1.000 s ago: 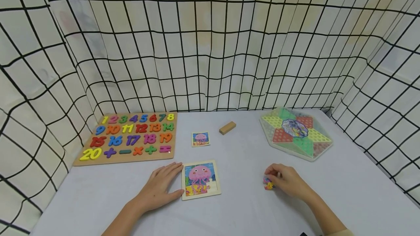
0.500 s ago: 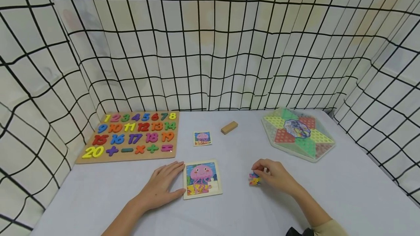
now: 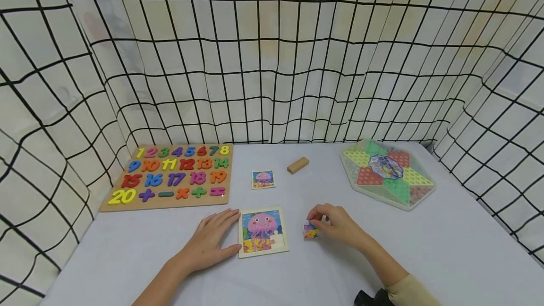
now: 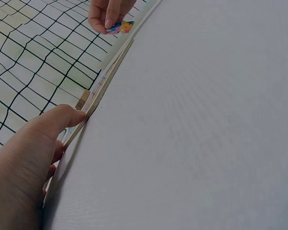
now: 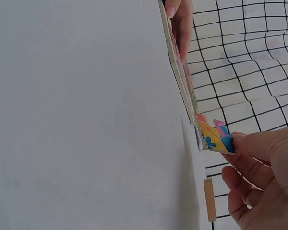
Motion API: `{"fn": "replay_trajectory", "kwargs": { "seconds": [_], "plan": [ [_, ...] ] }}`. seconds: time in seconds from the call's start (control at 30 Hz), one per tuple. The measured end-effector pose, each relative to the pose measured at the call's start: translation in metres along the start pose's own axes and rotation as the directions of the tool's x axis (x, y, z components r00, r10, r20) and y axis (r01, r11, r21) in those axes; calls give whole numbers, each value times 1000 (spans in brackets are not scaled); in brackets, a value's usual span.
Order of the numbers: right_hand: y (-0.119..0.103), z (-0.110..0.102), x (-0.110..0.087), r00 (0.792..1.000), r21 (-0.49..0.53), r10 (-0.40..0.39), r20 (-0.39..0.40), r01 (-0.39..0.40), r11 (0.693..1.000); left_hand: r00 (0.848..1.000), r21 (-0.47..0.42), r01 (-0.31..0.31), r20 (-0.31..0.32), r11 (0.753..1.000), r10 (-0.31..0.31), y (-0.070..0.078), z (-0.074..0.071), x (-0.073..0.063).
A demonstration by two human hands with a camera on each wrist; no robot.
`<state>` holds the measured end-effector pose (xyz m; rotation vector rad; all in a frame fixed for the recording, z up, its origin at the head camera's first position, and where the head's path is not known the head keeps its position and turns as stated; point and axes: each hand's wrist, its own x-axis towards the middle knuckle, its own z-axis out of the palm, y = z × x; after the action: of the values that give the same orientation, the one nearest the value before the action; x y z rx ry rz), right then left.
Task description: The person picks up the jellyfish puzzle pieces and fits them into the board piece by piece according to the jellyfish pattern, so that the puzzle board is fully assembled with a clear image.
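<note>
A square jellyfish jigsaw puzzle (image 3: 261,225) in a pale wooden frame lies on the white tabletop, with a bare gap at its lower right. My left hand (image 3: 210,240) rests flat at its left side, fingertips and thumb touching the frame's edge. To the right of the puzzle, my right hand (image 3: 335,225) pinches a puzzle piece (image 3: 310,231) between thumb and fingers, a short way off the frame. In the right wrist view, that puzzle piece (image 5: 213,136) shows yellow, blue and pink print. The left wrist view catches the left thumb against the frame's edge (image 4: 103,88).
A wooden number board (image 3: 170,178) lies at the back left. Behind the puzzle are a small jellyfish picture card (image 3: 263,179) and a wooden block (image 3: 298,165). A hexagonal Chinese checkers board (image 3: 387,174) sits at the back right. Black netting (image 3: 272,72) encloses the table's back and sides.
My right hand has moved left with the puzzle piece, closer to the puzzle. The left hand stays at the frame. The head view has shifted slightly.
</note>
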<state>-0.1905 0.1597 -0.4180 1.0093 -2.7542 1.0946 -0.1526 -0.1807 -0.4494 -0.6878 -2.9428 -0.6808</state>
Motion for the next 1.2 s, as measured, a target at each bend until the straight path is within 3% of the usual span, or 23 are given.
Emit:
{"fn": "replay_trajectory", "kwargs": {
  "seconds": [0.2, 0.5, 1.2],
  "plan": [
    [-9, 10, 9, 1000, 14, 5, 26, -6, 1000, 1000, -2, -12, -3, 1000, 12, 1, 0, 0],
    [-21, 21, 18, 999, 26, -48, 16, 48, 999, 1000, -3, -8, -3, 1000, 8, 1, 0, 0],
    [-31, 40, 30, 992, 108, -106, 65, 99, 989, 1000, -17, -12, -2, 1000, 12, 2, -2, -1]
  ]
}}
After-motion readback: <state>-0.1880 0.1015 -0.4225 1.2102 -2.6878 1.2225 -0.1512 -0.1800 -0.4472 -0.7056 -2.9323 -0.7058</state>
